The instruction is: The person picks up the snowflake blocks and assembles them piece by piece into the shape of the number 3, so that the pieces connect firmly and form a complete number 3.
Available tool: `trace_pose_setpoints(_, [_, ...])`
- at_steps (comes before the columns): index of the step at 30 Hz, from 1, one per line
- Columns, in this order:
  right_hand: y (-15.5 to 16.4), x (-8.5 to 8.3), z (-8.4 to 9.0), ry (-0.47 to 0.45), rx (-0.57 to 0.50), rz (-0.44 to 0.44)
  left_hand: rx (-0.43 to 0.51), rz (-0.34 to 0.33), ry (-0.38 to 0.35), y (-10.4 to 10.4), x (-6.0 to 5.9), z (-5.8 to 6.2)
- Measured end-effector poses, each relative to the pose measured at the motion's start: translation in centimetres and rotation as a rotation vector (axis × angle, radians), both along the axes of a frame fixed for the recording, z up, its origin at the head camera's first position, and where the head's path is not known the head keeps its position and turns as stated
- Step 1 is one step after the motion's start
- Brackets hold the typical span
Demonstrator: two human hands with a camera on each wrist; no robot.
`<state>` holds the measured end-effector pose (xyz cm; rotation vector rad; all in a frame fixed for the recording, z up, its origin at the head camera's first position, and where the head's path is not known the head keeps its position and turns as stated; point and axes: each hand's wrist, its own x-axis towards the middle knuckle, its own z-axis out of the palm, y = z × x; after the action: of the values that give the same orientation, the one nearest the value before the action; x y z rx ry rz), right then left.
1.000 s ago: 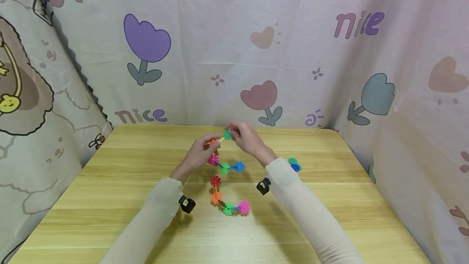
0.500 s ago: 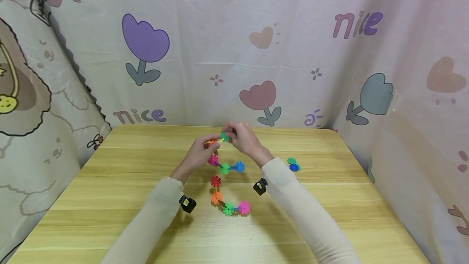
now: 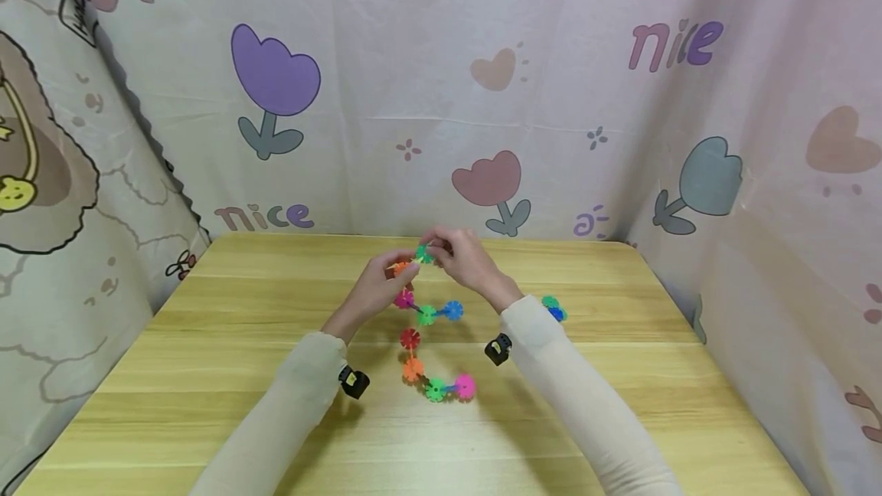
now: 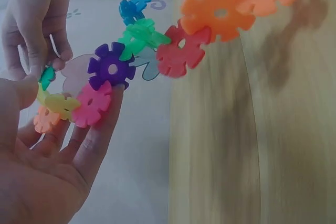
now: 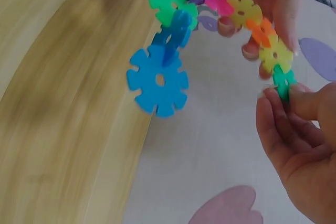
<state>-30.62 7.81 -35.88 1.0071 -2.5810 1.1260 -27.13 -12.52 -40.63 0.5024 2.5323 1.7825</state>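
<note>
My left hand [image 3: 375,284] holds the upper part of a long chain of flower-shaped plastic snowflake discs. In the left wrist view its fingers lie under and behind the pink disc [image 4: 92,104] and an orange disc [image 4: 46,119], with the thumb on the near side. My right hand [image 3: 468,260] pinches a small green disc [image 5: 284,82] between thumb and fingers. That green disc meets the edge of a yellow disc [image 5: 275,56] at the chain's end; how deep it sits is hidden. A blue disc [image 5: 158,81] ends a side branch.
The chain's lower part runs toward me over the wooden table [image 3: 207,373], through a red disc [image 3: 409,339] and an orange one to a pink disc [image 3: 465,386]. Several loose green and blue discs [image 3: 554,310] lie right of my right forearm. A printed curtain [image 3: 386,83] stands behind.
My right hand has brought the green disc left against the yellow disc, where a gap showed before. The lower chain has shifted slightly right. My left hand keeps its hold.
</note>
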Motion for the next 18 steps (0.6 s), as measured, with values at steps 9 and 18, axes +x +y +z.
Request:
trace_pose_setpoints(9, [4.7, -0.6, 0.3, -0.053, 0.102, -0.109, -0.001, 0.052, -0.032, -0.9, 0.1, 0.0])
trace_pose_setpoints(18, [10.1, -0.9, -0.1, -0.161, 0.317, -0.123, 0.008, 0.043, 0.027, -1.7, -0.6, -0.4])
